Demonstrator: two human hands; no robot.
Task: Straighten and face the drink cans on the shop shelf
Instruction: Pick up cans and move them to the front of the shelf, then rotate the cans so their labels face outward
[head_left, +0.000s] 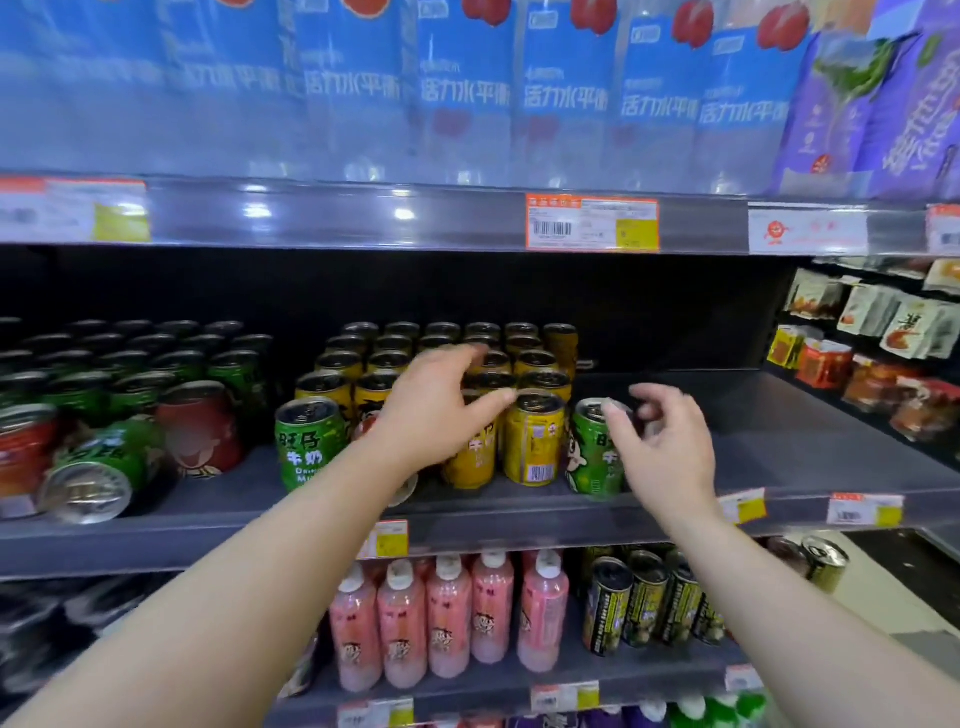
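Note:
Yellow cans (532, 441) stand in rows at the middle of the dark shelf (779, 467), one front can showing its barcode. An upright green can (306, 441) stands left of them, another green can (592, 452) on their right. My left hand (441, 405) hovers open over the front yellow cans, fingers spread, holding nothing. My right hand (665, 441) is beside the right green can, its fingertips at the can's top rim; the grip is unclear. At the far left a green can (98, 473) lies on its side and a red can (200, 426) leans.
Blue cartons (462, 93) fill the shelf above, behind a rail with price tags (592, 222). Pink bottles (447, 618) and dark cans (644, 597) stand on the shelf below. Snack packets (883, 338) hang at the right. Bare shelf lies right of the cans.

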